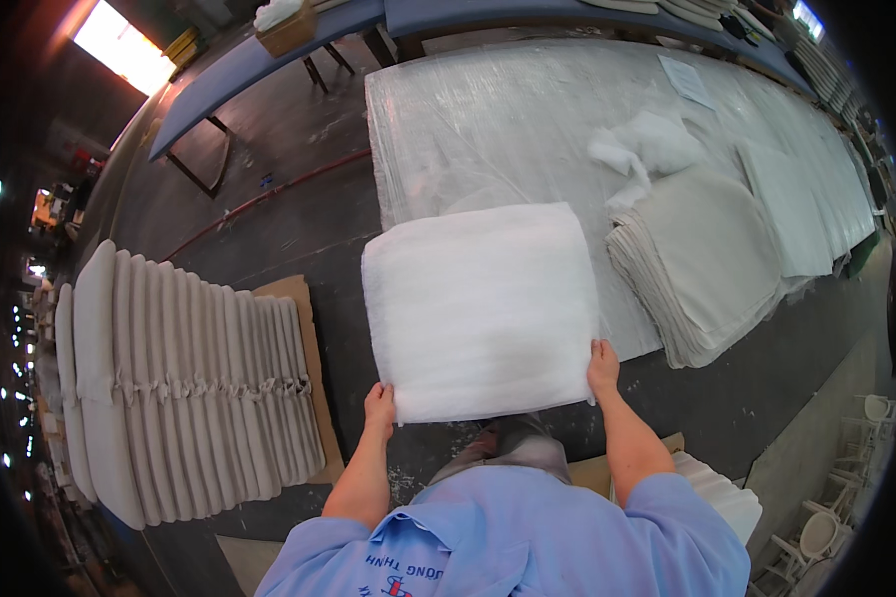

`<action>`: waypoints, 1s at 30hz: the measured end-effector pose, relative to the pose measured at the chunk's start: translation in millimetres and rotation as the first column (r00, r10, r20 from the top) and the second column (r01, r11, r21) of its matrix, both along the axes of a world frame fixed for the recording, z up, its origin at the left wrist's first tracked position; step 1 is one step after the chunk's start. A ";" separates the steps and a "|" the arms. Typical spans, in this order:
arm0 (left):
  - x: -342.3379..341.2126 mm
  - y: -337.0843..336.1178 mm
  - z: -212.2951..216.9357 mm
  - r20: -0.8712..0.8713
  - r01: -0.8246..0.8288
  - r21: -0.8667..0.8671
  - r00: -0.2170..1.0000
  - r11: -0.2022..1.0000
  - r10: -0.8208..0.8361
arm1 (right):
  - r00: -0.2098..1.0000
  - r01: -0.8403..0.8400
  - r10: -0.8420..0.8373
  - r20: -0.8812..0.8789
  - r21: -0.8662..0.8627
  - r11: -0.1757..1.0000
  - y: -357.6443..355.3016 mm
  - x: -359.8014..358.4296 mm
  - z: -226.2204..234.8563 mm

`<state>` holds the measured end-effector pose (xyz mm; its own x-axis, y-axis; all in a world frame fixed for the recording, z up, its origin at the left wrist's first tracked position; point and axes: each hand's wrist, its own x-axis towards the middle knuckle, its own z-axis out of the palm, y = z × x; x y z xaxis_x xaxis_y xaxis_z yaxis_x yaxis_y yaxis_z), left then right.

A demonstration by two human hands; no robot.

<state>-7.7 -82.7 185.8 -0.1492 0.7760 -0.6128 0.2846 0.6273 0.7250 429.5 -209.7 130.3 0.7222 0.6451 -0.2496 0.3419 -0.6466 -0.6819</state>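
A thick white sheet of padding (pixel 483 308), soft and roughly square, lies flat in front of me, its far part over a plastic-wrapped stack (pixel 488 119). My left hand (pixel 379 405) is closed on its near left corner, thumb on top. At the near right corner my right hand (pixel 602 368) grips the edge in the same way. The fingers under the padding are hidden. Right of the padding, a pile of beige fabric covers (pixel 712 264) rests on the wrapped stack. Beyond that pile sits a loose tuft of white stuffing (pixel 652 144).
To my left stands a tall row of beige cushions (pixel 189 378) on cardboard (pixel 314 378). A blue-topped table (pixel 259 60) runs along the back left, bearing a cardboard box (pixel 285 30). More white padding (pixel 717 493) lies near my right elbow. White stools (pixel 821 534) stand at the far right.
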 end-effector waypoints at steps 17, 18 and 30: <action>0.6 55.6 2.6 0.134 -0.031 -0.069 0.990 0.997 0.040 | 0.849 0.126 -0.104 -0.518 0.008 0.992 15.0 31.5 24.6; 2.1 56.5 -3.4 0.023 -0.016 -0.031 1.000 0.999 0.017 | 0.894 0.075 -0.083 -0.440 -0.036 0.997 18.6 31.4 24.5; 20.7 45.0 -27.0 -0.453 0.107 0.399 0.887 0.911 0.094 | 0.992 -0.060 0.059 0.114 0.012 0.998 26.0 12.8 16.0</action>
<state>13.0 -37.6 158.8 -0.3250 0.9391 -0.1117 0.6455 0.3066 0.6995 442.3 -183.7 146.3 0.7054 0.6909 -0.1583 0.4550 -0.6127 -0.6462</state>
